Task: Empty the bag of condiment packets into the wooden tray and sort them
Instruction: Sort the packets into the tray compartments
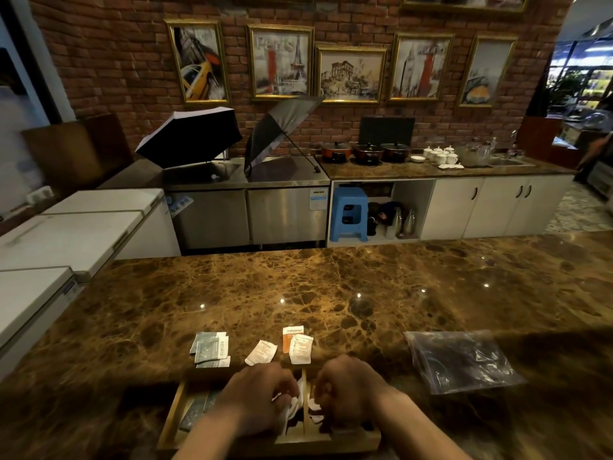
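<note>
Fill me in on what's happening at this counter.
A person is sorting condiment packets. Both hands, left hand and right hand, work inside the wooden tray, the left fingering white packets. Teal packets and white-and-orange packets lie on the marble counter beyond it. The plastic bag lies flat to the right.

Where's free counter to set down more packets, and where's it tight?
Free: the marble counter beyond the packets, and the strip between the white packets and the plastic bag. Tight: the wooden tray, where the left hand and right hand crowd the compartments, and the teal packets just behind.
</note>
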`<move>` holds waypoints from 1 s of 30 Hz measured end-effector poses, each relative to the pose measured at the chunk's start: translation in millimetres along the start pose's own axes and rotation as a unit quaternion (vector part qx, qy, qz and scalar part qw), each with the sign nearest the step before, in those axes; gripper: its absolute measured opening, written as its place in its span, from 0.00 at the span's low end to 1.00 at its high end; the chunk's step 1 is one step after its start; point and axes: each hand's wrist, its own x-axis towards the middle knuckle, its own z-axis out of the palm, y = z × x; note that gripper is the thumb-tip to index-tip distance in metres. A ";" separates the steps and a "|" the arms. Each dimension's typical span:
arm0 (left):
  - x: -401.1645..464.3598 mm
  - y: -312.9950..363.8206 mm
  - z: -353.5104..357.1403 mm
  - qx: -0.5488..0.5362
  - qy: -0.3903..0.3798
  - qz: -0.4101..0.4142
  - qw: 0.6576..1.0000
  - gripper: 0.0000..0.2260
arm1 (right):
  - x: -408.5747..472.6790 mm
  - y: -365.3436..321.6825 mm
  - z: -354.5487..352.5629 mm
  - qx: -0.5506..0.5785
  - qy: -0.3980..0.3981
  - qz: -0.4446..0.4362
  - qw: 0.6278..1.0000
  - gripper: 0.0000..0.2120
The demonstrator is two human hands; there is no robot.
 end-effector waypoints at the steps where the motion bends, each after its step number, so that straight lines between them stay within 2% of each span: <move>1: 2.1 -1.4 -0.5 -0.008 0.002 -0.001 1.000 0.06 | 2.5 0.8 -1.9 -0.002 0.015 0.006 1.000 0.09; 3: 5.8 -4.0 -3.6 -0.021 0.031 -0.012 0.999 0.05 | 9.0 3.6 -6.7 0.011 0.058 0.026 0.998 0.10; 5: 12.0 -9.5 -9.1 -0.032 0.084 -0.059 0.994 0.06 | 18.0 7.1 -10.7 0.029 0.103 0.044 0.993 0.11; 8: 23.9 -26.2 -17.3 -0.037 0.145 -0.124 0.981 0.05 | 33.7 13.0 -14.7 0.034 0.110 0.069 0.991 0.13; 10: 32.9 -38.2 -23.8 -0.039 0.140 -0.155 0.977 0.02 | 44.8 17.0 -16.7 0.018 0.105 0.073 0.992 0.13; 13: 49.5 -47.7 -29.3 -0.037 0.101 -0.195 0.975 0.05 | 62.6 20.6 -13.8 -0.003 0.088 0.074 0.993 0.13; 16: 66.1 -53.8 -24.4 -0.014 0.086 -0.220 0.972 0.03 | 82.5 20.3 -3.1 -0.020 0.069 0.095 0.993 0.13; 21: 80.1 -56.0 -5.2 0.058 0.055 -0.214 0.974 0.16 | 105.3 24.2 18.1 -0.045 0.061 0.107 0.991 0.19; 24: 85.7 -59.1 1.0 0.078 0.067 -0.217 0.971 0.18 | 113.0 28.4 27.6 -0.054 0.079 0.100 0.990 0.22; 28: 88.8 -67.8 4.3 0.026 0.079 -0.224 0.971 0.18 | 117.3 34.2 33.4 -0.001 0.104 0.118 0.988 0.26; 30: 89.1 -70.9 3.7 -0.017 0.082 -0.231 0.969 0.16 | 118.1 38.9 32.0 0.037 0.122 0.130 0.983 0.21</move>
